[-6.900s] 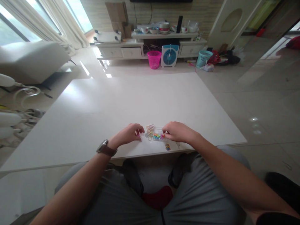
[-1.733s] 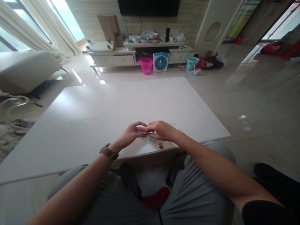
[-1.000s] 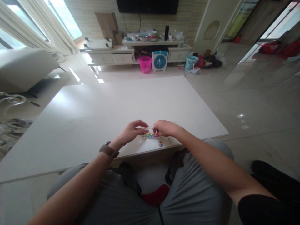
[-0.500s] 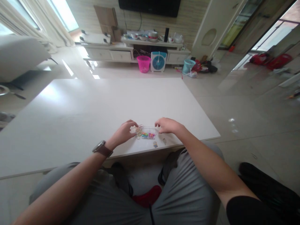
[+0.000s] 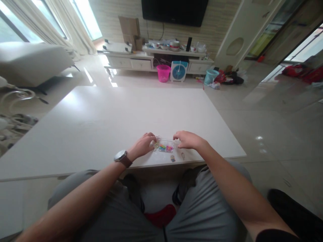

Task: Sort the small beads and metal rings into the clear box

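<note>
A small clear plastic box (image 5: 166, 142) with compartments lies near the front edge of the white table (image 5: 113, 117). Bright beads (image 5: 163, 147), green, orange and pink among them, sit in its near compartments. My left hand (image 5: 144, 146) is at the box's left, thumb and fingers apart, beside a cluster of pale metallic rings (image 5: 157, 142); any contact with them is too small to make out. On the box's right, my right hand (image 5: 188, 139) hovers with bent fingers apart and nothing visible in them. Two flat little pieces, a yellow-and-blue figure (image 5: 172, 158) and a pale one (image 5: 183, 156), lie in front.
My legs (image 5: 202, 201) are under the table's front edge. Beyond the table stand a pink basket (image 5: 163, 74), a blue-and-white fan (image 5: 179, 71) and a light blue basket (image 5: 211, 77), before a white cabinet (image 5: 141, 64) with dishes. A grey-white sofa (image 5: 30, 64) is at far left.
The view has shifted, so the whole scene sits further right and slightly lower. Both hands stay at the sides of the box, with little visible movement relative to it.
</note>
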Tool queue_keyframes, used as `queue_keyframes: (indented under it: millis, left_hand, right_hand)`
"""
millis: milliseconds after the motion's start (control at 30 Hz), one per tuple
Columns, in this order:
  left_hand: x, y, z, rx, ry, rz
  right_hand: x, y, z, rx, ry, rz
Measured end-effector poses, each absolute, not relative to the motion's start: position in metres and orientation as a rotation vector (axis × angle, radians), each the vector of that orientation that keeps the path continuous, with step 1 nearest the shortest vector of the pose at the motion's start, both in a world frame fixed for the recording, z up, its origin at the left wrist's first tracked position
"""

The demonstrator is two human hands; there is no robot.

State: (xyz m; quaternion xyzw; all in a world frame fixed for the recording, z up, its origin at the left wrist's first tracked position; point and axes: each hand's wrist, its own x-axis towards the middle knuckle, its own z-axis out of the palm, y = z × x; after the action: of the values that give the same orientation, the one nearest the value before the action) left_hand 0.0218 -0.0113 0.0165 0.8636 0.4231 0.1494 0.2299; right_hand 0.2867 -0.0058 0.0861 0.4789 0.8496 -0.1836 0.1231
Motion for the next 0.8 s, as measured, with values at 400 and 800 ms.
queue_keyframes:
  millis: [400,800]
  left_hand:
    - [0.023,-0.009,0.022,2.329,1.254,0.317]
    - [0.019,-0.007,0.028,2.248,1.308,0.324]
  right_hand:
    - [0.285,-0.004,0.078,1.385,2.518,-0.508]
    - [0.281,-0.009,0.087,1.388,2.572,-0.487]
